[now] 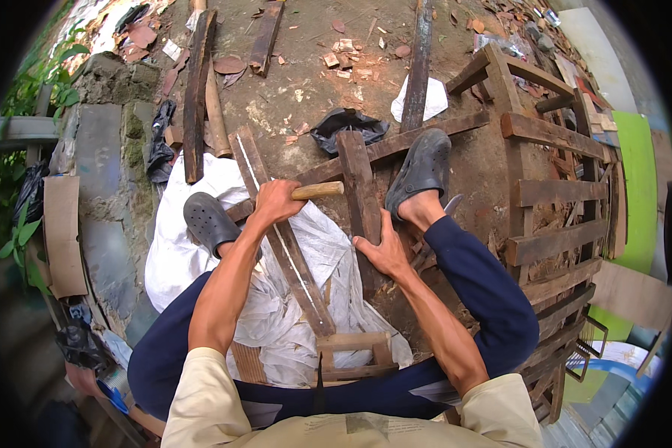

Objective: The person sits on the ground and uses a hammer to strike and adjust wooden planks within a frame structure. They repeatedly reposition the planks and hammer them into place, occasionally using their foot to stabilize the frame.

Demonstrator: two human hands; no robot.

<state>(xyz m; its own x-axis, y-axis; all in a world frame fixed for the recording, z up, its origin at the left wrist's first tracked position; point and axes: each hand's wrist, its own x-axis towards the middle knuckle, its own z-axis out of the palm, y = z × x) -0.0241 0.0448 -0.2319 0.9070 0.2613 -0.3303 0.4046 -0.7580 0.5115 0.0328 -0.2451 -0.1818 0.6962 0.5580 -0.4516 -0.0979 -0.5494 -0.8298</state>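
Note:
My left hand (276,201) is closed around a short round wooden handle (318,190) that sticks out to its right. Whatever the handle belongs to is hidden. Under that hand lies a long dark wooden board (299,269) with a white stripe down its length. My right hand (384,250) grips the edge of a short, dark wooden plank (360,175), thumb on its face. The plank rests against a long wooden beam (403,145) that crosses beneath it. My feet, in dark clogs (424,168), are on either side of the wood.
White sheeting (194,246) spreads under the left board. A slatted wooden frame (556,194) stands at the right. Beyond are loose beams (199,97), a black plastic bag (347,128) and wood chips (345,58). A low concrete wall (104,172) runs along the left. A small wooden stool (355,342) is near me.

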